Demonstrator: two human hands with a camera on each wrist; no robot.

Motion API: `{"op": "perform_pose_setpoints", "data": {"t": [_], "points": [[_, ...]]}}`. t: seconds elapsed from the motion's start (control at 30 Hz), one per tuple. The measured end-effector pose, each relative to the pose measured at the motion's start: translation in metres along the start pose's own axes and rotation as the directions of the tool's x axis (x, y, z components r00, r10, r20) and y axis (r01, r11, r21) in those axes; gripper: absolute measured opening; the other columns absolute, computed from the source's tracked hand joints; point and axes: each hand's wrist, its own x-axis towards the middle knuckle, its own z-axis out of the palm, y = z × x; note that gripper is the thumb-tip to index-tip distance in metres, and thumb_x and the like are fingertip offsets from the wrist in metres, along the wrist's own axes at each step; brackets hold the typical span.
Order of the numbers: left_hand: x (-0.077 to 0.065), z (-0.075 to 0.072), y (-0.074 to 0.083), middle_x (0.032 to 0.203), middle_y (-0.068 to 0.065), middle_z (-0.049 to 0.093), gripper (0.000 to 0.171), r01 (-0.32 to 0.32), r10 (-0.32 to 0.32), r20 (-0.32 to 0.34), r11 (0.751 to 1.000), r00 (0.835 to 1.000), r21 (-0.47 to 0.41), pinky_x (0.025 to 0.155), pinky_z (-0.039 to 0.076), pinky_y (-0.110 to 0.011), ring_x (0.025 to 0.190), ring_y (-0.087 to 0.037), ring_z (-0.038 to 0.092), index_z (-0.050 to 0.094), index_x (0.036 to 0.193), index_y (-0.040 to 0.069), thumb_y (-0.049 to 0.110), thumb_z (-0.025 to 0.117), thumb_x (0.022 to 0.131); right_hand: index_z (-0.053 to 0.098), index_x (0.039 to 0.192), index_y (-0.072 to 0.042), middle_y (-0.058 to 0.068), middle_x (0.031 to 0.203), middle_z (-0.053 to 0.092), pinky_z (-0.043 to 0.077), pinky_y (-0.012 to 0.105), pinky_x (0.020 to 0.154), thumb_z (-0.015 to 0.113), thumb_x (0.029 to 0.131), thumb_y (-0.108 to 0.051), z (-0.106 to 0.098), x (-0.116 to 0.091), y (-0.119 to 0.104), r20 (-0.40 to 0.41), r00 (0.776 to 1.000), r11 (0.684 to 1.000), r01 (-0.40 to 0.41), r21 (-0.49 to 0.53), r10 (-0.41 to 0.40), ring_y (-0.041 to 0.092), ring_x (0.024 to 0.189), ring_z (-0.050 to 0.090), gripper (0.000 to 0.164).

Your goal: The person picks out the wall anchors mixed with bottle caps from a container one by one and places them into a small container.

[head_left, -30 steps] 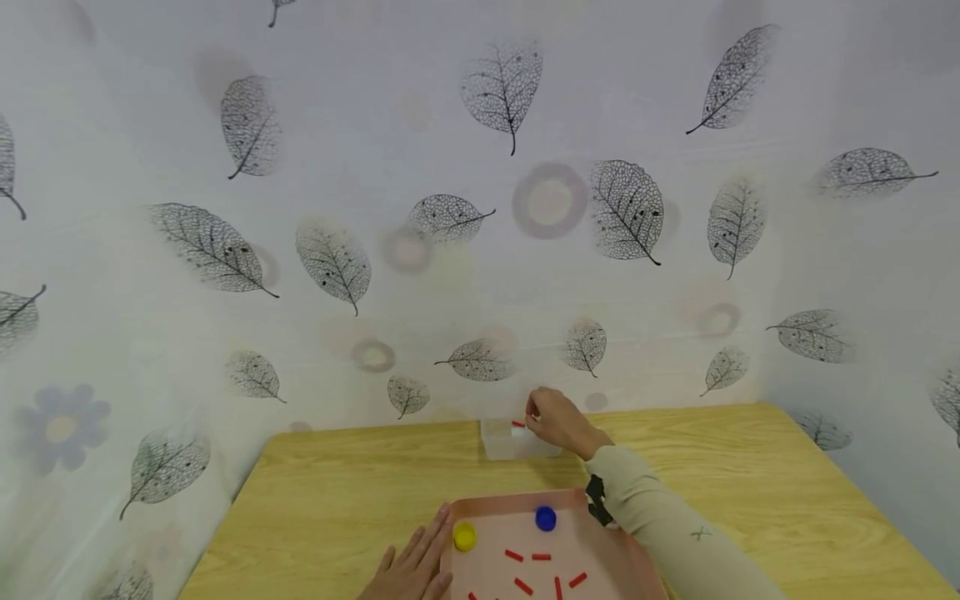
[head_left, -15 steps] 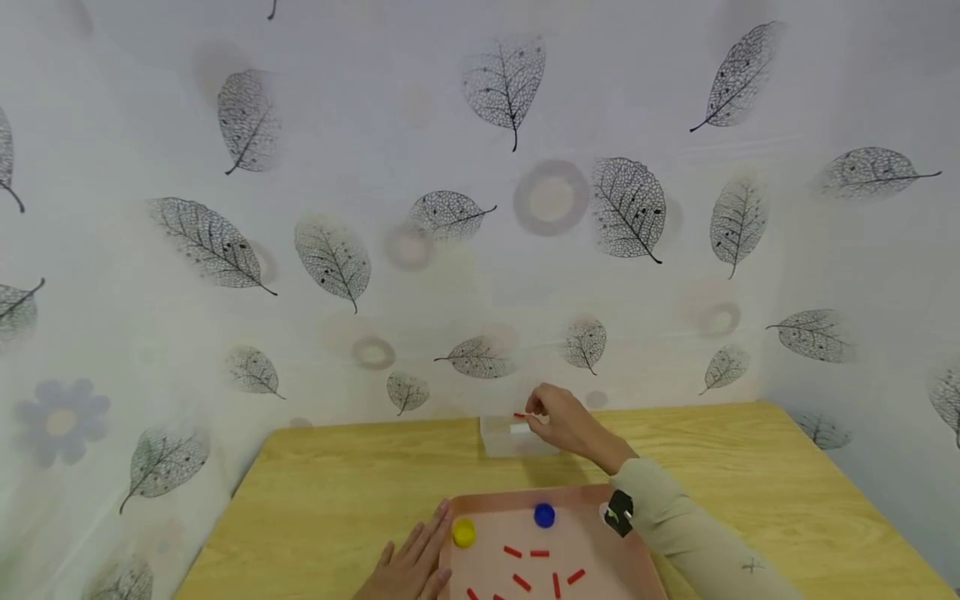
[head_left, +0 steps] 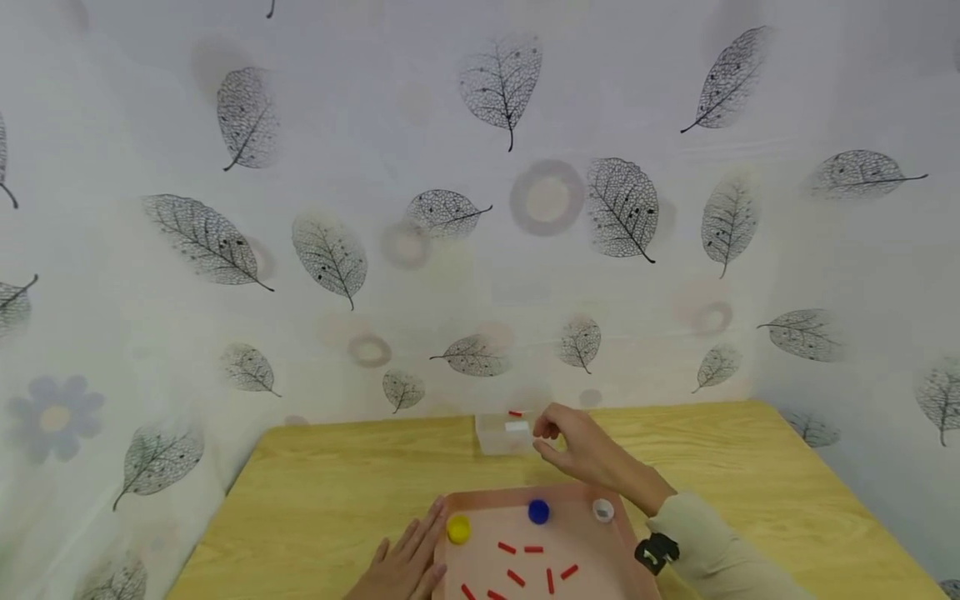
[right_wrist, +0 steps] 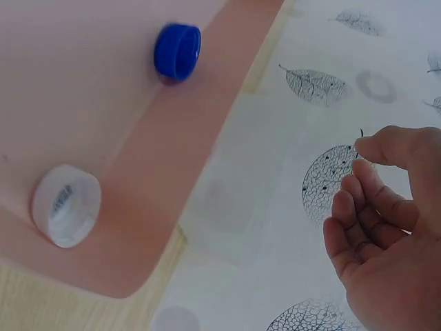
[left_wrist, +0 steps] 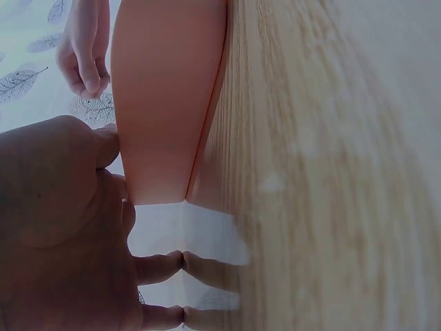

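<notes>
My left hand (head_left: 405, 562) lies along the left side of a pink tray (head_left: 487, 500). In the left wrist view, two fingertips (left_wrist: 169, 267) touch the table beside it. My right hand (head_left: 581, 446) is just right of a translucent box (head_left: 498, 440) with a white label. Its fingers (right_wrist: 365, 227) are loosely bent, the thumb apart from them, nothing between. A short red stick (head_left: 515, 413) shows at the box's top rim. Several more red sticks (head_left: 516, 577) lie scattered in the tray.
Inside the tray are a yellow cap (head_left: 458, 529) on the left, a blue cap (head_left: 538, 512) at the back and a white cap (head_left: 603, 510) in the back right corner. Behind the wooden table (head_left: 337, 475) rises a leaf-patterned backdrop (head_left: 465, 292).
My right hand has let go of the red stick at the box and drawn back to the right and towards me. The white cap has come into view. My left hand stays put.
</notes>
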Motion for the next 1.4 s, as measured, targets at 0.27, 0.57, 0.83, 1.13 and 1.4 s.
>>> {"op": "perform_pose_setpoints", "data": {"t": [0.27,0.57,0.83,1.13,1.4], "points": [[0.002,0.002,-0.002,0.159,0.01,0.003,0.061,0.018,-0.018,0.017,1.0,1.0,-0.007,0.091,0.02,-0.077,0.136,-0.042,0.026,0.005,0.154,0.031,0.056,0.018,0.1,0.058,0.092,-0.018,-0.01,0.086,0.055,0.049,0.024,0.07,0.07,0.086,-0.012,0.0,-0.026,-0.016,0.001,1.0,0.999,0.014,0.033,-0.014,0.006,0.078,0.053,0.015],[0.003,0.004,-0.002,0.159,0.009,0.002,0.06,0.007,-0.007,-0.003,1.0,1.0,0.007,0.089,0.02,-0.079,0.134,-0.043,0.029,0.003,0.154,0.03,0.054,0.019,0.101,0.057,0.094,-0.021,-0.01,0.087,0.056,0.05,0.024,0.066,0.068,0.087,-0.011,0.002,-0.052,-0.029,-0.004,0.999,0.993,0.051,0.109,-0.051,0.006,0.076,0.055,0.017],[0.003,0.001,0.0,0.159,0.008,0.003,0.061,0.009,-0.009,0.008,1.0,1.0,0.01,0.091,0.02,-0.077,0.136,-0.042,0.027,0.006,0.154,0.028,0.055,0.019,0.101,0.056,0.094,-0.023,-0.01,0.087,0.056,0.05,0.024,0.066,0.066,0.091,-0.024,0.005,-0.073,-0.034,0.028,0.999,0.989,0.017,0.149,-0.021,0.005,0.077,0.053,0.01],[0.0,-0.002,0.002,0.159,0.008,0.003,0.062,0.014,-0.014,0.034,1.0,0.999,0.009,0.092,0.021,-0.076,0.137,-0.04,0.025,0.005,0.154,0.028,0.056,0.017,0.1,0.062,0.095,-0.017,-0.007,0.081,0.06,0.049,0.02,0.061,0.064,0.087,-0.001,0.02,-0.09,-0.027,0.082,0.993,0.942,0.055,0.331,-0.087,0.003,0.072,0.055,0.018],[0.0,-0.003,0.004,0.159,0.01,0.002,0.061,0.029,-0.029,0.029,1.0,0.999,-0.006,0.093,0.02,-0.076,0.138,-0.039,0.025,0.004,0.154,0.03,0.056,0.018,0.1,0.056,0.096,-0.011,-0.001,0.092,0.058,0.045,0.022,0.064,0.06,0.093,-0.018,0.023,-0.108,-0.029,0.395,0.891,0.747,-0.416,0.518,0.223,0.01,0.079,0.054,0.008]]}}
